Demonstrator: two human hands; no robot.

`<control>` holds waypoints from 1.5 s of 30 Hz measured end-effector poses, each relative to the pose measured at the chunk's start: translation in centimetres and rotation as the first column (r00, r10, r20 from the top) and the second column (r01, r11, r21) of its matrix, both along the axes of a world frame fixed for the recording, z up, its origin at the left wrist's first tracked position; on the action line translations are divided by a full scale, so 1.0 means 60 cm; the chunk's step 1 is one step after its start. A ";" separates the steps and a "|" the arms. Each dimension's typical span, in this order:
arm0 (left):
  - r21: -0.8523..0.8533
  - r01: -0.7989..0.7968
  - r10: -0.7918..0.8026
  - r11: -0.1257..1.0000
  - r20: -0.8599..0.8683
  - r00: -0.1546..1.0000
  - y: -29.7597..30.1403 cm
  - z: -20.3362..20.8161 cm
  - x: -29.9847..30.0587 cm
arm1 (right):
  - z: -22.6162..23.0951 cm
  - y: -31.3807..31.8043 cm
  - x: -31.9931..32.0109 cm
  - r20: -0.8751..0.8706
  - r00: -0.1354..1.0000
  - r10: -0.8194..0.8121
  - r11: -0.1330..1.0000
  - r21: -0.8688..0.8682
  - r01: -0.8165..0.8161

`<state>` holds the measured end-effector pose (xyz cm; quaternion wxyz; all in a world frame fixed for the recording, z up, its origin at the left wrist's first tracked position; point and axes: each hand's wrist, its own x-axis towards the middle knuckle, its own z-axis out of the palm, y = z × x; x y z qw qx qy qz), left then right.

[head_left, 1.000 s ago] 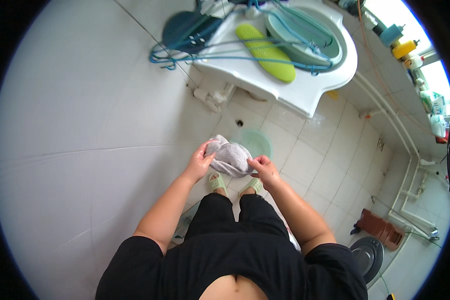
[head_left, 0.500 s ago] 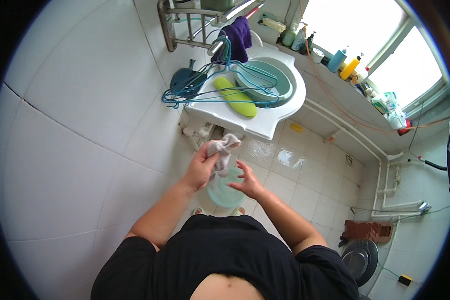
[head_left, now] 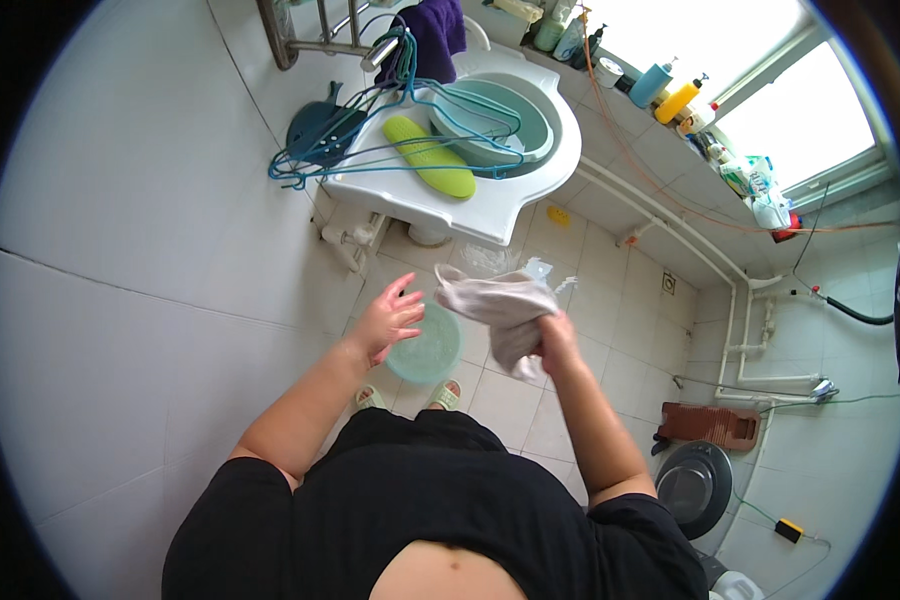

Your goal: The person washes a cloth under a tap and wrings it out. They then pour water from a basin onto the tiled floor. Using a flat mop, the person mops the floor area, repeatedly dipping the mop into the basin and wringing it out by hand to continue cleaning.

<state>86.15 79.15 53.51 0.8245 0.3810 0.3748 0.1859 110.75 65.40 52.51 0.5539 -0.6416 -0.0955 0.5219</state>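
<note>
Softly rumpled greyish cloth [head_left: 502, 303], clutched by right fingers [head_left: 549, 329], left fingers [head_left: 407, 317] splayed free, round pale-green basin [head_left: 428, 350]

Limp, crumpled, greyish cloth [head_left: 507, 306], midair

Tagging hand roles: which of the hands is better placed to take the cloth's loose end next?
Probably the left hand: it is open, empty and nearer the loose end of the cloth, while the right hand grips its other side.
</note>
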 end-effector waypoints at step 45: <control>-0.342 0.249 -0.423 0.906 -0.732 0.534 0.066 -0.762 -0.165 | -0.828 -0.219 -0.282 -0.035 0.993 -0.114 0.775 -0.629 0.066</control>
